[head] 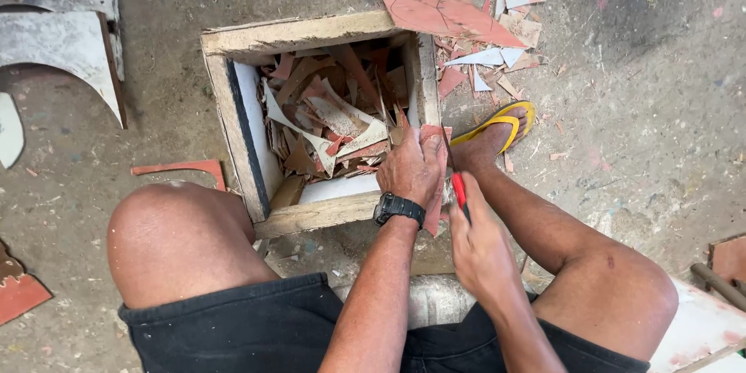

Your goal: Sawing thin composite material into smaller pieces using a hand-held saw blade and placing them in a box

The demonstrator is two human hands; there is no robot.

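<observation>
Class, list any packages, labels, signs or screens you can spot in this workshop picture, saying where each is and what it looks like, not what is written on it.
No labels, signs or screens show.
Wooden box: open, square, on the floor at centre, holding red and white tile scraps.
Wristwatch: black, on the left wrist, its face turned away.

The left hand (pixel 410 167) covers most of the reddish tile piece (pixel 434 186) it presses, and the right hand (pixel 478 245) hides all but the red handle (pixel 459 188) of its tool. The frame's top edge cuts off the large red tile (pixel 435 1).
</observation>
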